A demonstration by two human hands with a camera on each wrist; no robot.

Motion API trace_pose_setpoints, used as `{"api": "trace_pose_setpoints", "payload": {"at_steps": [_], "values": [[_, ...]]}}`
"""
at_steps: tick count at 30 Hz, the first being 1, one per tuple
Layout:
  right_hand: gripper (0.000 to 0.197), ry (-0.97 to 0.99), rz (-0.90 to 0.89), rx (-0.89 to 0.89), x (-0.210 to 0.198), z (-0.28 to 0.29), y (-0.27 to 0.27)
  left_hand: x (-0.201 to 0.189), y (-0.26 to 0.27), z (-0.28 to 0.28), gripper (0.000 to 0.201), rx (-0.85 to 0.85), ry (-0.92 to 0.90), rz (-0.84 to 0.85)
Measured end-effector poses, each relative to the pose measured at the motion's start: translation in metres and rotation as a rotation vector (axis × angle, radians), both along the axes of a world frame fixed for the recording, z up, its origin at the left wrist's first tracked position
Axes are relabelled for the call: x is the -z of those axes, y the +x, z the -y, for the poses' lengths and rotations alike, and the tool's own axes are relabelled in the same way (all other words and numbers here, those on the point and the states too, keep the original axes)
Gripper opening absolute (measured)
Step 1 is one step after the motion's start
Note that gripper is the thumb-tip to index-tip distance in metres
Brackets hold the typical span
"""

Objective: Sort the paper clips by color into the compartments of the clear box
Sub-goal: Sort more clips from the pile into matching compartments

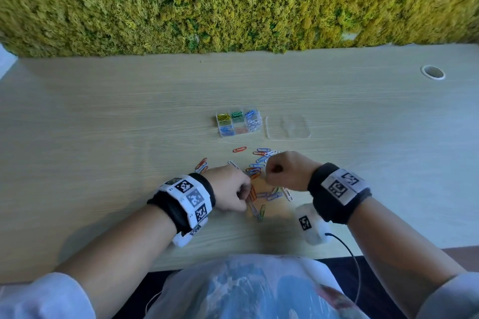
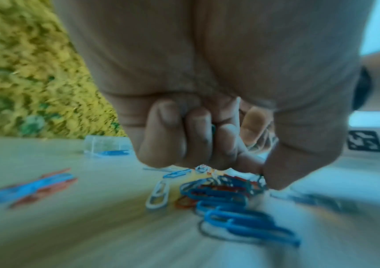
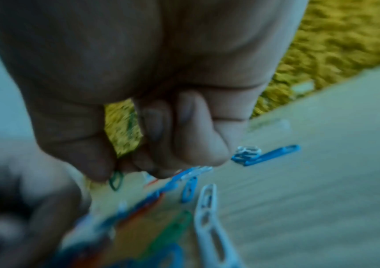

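Note:
The clear box (image 1: 239,135) stands mid-table with yellow, green, blue, red and white clips in its compartments. Loose paper clips (image 1: 255,169) in blue, orange, white and green lie scattered in front of it, between my hands. My left hand (image 1: 243,195) hovers low over the near clips with its fingers curled into the palm. In the left wrist view a dark green sliver (image 2: 213,127) shows between the fingers (image 2: 198,130). My right hand (image 1: 272,171) is closed in a fist above the pile. In the right wrist view it pinches a green clip (image 3: 116,179) between thumb and finger.
The box's clear lid (image 1: 287,127) lies flat just right of it. A moss wall (image 1: 233,2) backs the table. A round cable hole (image 1: 432,72) sits far right. A white tagged device (image 1: 311,225) with a black cable hangs under my right wrist, near the table's front edge.

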State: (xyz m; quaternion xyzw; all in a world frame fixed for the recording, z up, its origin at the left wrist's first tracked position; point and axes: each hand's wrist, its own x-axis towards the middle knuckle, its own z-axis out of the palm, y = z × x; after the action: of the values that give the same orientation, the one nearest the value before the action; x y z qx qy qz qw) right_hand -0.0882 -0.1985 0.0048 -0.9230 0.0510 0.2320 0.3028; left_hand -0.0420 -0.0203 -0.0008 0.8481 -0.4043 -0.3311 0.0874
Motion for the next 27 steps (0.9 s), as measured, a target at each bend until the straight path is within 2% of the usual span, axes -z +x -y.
{"api": "trace_pose_setpoints", "payload": {"at_steps": [2, 4, 5, 6, 7, 9, 11, 14, 15, 17, 22, 27], "values": [[0.01, 0.542, -0.055, 0.297, -0.002, 0.01, -0.005, -0.001, 0.003, -0.004, 0.018, -0.144, -0.109, -0.155], [0.016, 1.115, -0.166, 0.524, -0.001, 0.021, -0.009, -0.002, 0.004, -0.006, 0.018, -0.334, -0.283, -0.489], [0.023, 1.283, -0.193, 0.559, 0.0, 0.026, -0.011, -0.002, 0.003, -0.007, 0.013, -0.455, -0.385, -0.698], [0.028, 1.374, -0.198, 0.581, 0.002, 0.029, -0.012, -0.004, 0.003, -0.006, 0.009, -0.567, -0.468, -0.856], [0.03, 1.391, -0.194, 0.599, 0.002, 0.031, -0.013, -0.004, 0.002, -0.005, 0.009, -0.649, -0.522, -0.946], [0.021, 1.236, -0.177, 0.604, 0.002, 0.031, -0.013, -0.005, 0.001, 0.0, 0.011, -0.68, -0.516, -0.947], [0.012, 0.942, -0.136, 0.538, 0.001, 0.027, -0.012, -0.005, -0.001, 0.008, 0.018, -0.549, -0.405, -0.726], [0.013, 0.365, -0.018, 0.234, 0.0, 0.02, -0.01, -0.004, -0.004, 0.019, 0.018, -0.205, -0.206, -0.252], [0.008, 0.161, 0.046, 0.112, -0.002, 0.018, -0.01, -0.004, -0.006, 0.021, 0.013, -0.128, -0.17, -0.173], [0.01, -0.083, 0.103, -0.061, -0.005, 0.013, -0.011, -0.008, -0.013, 0.027, 0.003, 0.0, -0.118, -0.078], [0.021, -0.274, 0.067, -0.244, -0.006, 0.005, -0.011, -0.013, -0.019, 0.038, 0.021, 0.217, 0.006, 0.08], [0.017, -0.361, 0.048, -0.272, -0.002, 0.004, -0.008, -0.01, -0.02, 0.038, 0.015, 0.276, 0.064, 0.133]]}}
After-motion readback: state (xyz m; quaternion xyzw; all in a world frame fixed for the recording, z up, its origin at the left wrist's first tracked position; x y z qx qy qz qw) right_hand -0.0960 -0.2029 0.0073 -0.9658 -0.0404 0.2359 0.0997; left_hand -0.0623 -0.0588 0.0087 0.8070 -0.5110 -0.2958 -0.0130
